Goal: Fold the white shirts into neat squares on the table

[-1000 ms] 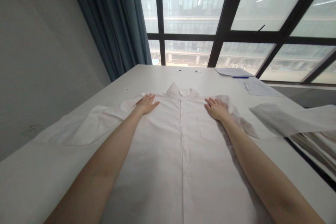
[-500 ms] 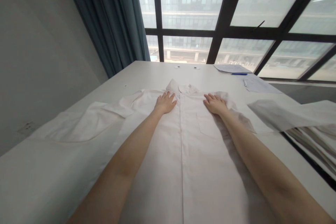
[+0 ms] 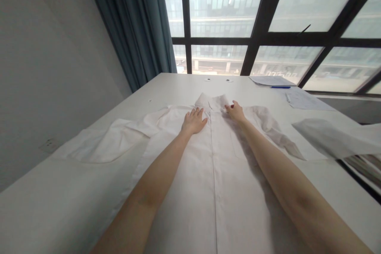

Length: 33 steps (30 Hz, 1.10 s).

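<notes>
L hand (image 3: 194,123) wide, flat on shirt (image 3: 193,174) | R hand (image 3: 237,112) moved shoulder→far collar (image 3: 218,102), R edge; fingers curled, can't tell if gripping | both hands nr collar

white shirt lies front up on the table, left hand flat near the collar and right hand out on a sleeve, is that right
The right hand is at the collar, not a sleeve, as the head view shows; the rest about the white shirt and left hand stands.

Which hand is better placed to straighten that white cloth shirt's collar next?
Probably the right hand: its bent fingers are beside the white fabric collar, while the left hand lies flat on the white cloth shirt.
</notes>
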Available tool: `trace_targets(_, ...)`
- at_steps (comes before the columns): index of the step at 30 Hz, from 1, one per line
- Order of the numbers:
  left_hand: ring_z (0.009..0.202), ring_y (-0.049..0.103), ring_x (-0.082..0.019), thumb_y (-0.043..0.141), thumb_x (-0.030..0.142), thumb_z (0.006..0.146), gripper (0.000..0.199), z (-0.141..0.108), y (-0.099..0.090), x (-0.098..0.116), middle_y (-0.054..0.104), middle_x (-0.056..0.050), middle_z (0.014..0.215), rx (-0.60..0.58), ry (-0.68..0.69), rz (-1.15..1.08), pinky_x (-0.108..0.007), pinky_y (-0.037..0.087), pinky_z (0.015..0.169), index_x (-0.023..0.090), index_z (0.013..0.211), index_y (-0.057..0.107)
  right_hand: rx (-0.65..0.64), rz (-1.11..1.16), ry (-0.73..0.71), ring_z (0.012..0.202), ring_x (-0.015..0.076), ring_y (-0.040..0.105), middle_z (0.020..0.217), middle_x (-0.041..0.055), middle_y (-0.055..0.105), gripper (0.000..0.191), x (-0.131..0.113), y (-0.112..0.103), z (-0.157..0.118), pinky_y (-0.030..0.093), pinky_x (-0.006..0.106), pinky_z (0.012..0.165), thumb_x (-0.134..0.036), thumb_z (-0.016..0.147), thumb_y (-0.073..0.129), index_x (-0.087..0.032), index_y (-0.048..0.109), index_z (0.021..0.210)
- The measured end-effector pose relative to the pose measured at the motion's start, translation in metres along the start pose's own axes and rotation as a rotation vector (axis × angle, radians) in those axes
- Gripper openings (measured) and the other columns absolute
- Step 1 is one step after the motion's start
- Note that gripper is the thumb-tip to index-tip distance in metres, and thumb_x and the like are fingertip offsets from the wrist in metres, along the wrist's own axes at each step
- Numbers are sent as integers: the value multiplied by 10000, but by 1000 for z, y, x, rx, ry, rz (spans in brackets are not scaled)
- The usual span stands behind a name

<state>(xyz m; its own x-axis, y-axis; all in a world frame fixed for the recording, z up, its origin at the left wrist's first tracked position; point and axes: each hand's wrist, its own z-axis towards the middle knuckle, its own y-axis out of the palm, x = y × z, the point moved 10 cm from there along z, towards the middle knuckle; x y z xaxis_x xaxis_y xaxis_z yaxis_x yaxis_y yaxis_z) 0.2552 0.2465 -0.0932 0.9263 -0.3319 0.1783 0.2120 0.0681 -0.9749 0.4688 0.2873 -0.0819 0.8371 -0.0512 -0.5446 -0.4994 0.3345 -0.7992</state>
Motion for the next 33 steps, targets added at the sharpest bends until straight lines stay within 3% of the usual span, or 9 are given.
trace_targets(4,1427,285,-294,403,438,938,662,0,-5,-3,343,-191,1521,45,-21,-47,-475,219,1143,101,1484,236,51,97,-46,937,230,630,1021,79,672,308,2,-11,-7,502,405,852,-374,919,531,-157,691,1068)
trace_targets(7,1387,366,-275,462,397,920,722,1,-10,-9,376,-200,1499,100,-43,-104,-426,282,1122,98,1500,152,152,171,-114,1046,262,584,1110,123,649,375,-3,-28,-15,472,393,899,-349,893,469,-167,712,1114)
trace_targets(13,1234,525,-218,526,233,875,862,-1,-34,-43,427,-130,1465,412,-184,-521,-372,427,1024,244,1532,-32,163,285,-203,994,211,617,1168,94,652,419,-6,-38,-24,494,341,850,-180,772,420,-189,742,1040)
trace_targets(15,1207,535,-213,545,234,868,831,-2,-38,-46,401,-109,1476,449,-183,-529,-377,431,1027,295,1536,55,138,296,-199,963,206,631,1123,93,682,427,-2,-34,-23,498,332,833,-147,742,386,-169,756,954)
trace_targets(17,1237,510,-218,562,258,874,657,0,-37,-41,406,-86,1462,418,-142,-510,-376,417,1051,309,1481,316,122,292,-184,900,203,644,1083,106,697,441,2,-30,-23,505,332,800,-141,748,345,-143,752,916)
trace_targets(21,1162,566,-205,539,272,907,260,2,-34,-33,526,-72,1333,363,-84,-513,-334,459,1010,237,1108,700,118,258,-207,846,207,634,1051,117,687,397,-5,-29,-25,504,349,794,-205,804,366,-141,727,955)
trace_targets(24,1017,628,-180,531,267,909,249,0,-39,-30,553,-79,1312,384,-87,-524,-304,518,906,202,1063,716,104,227,-283,890,200,618,1129,103,642,318,-20,-29,-30,502,328,806,-252,802,464,-174,710,987)
trace_targets(27,1072,610,-180,496,244,914,266,-3,-45,-26,595,-74,1271,411,-79,-515,-274,518,886,174,1026,726,100,188,-332,975,200,599,1177,101,601,314,-28,-27,-33,497,315,828,-200,789,471,-176,697,1005)
trace_targets(33,932,655,-175,391,218,942,380,-4,-45,-28,716,-56,954,401,-107,-438,-292,498,887,164,809,743,135,43,-318,1048,239,566,1179,129,564,392,-22,-22,-31,449,399,941,-110,787,405,-157,688,1055)
